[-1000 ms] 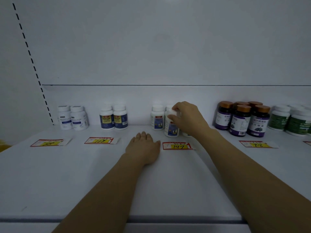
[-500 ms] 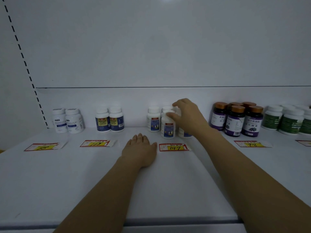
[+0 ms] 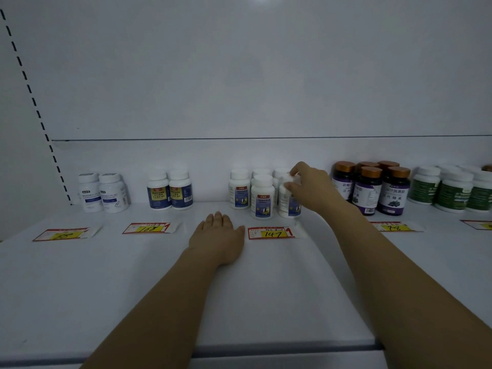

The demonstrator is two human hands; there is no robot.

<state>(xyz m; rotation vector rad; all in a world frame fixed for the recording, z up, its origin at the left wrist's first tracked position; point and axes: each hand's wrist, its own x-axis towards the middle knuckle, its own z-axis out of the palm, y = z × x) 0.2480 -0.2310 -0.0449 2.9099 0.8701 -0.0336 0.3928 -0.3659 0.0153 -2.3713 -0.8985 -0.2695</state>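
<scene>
A cluster of white pill bottles with blue labels stands at the middle back of the white shelf [image 3: 266, 302]. My right hand [image 3: 311, 190] grips the cap of the rightmost front bottle [image 3: 288, 201], fingers curled round its top. Another front bottle [image 3: 262, 198] stands free just left of it, with others behind. My left hand [image 3: 219, 237] lies flat, palm down, on the shelf left of the price tag marked 147 [image 3: 271, 232].
Two white bottles [image 3: 102, 193] stand far left, two blue-and-yellow-labelled bottles [image 3: 170, 191] beside them. Dark purple bottles with copper caps [image 3: 372, 189] and green-labelled white bottles [image 3: 450, 191] stand to the right. Price tags lie along the shelf in front of each group.
My right hand let go of the front bottle it held and shifted right onto the neighbouring bottle's cap. The left hand stayed flat on the shelf.
</scene>
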